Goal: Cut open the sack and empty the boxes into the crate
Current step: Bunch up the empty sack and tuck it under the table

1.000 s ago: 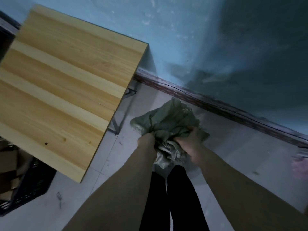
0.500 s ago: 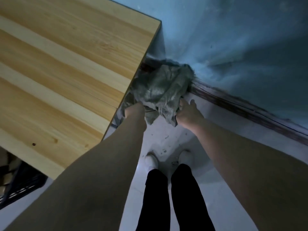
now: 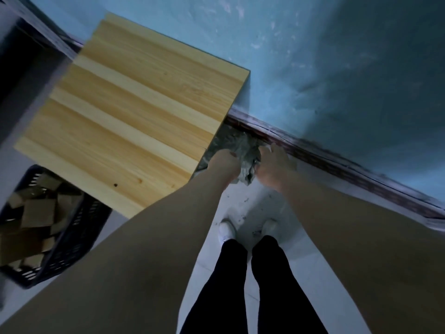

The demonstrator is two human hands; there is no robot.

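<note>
Fingers of both hands are down at the crumpled sack, which lies bunched on the floor against the dark skirting board, just beside the near corner of the wooden tabletop. The left hand is curled, knuckles up, pressed into the left side of the sack; whether its fingers are closed round the cloth cannot be told, since they are hidden beneath the hand. The right hand lies flatter, fingers loosely spread, touching the sack's right side and reaching towards the skirting. The sack is grey-green, woven-looking and heavily creased, with a ragged lower edge showing between the two wrists.

The tabletop is pale pine in glued strips, smooth, with small knots. Well to the left of the fingers, partly under the table, stands a dark plastic crate with slotted walls, filled with plain brown cardboard boxes lying jumbled at all angles. The wall is blue and scuffed, the floor pale and littered with small scraps.
</note>
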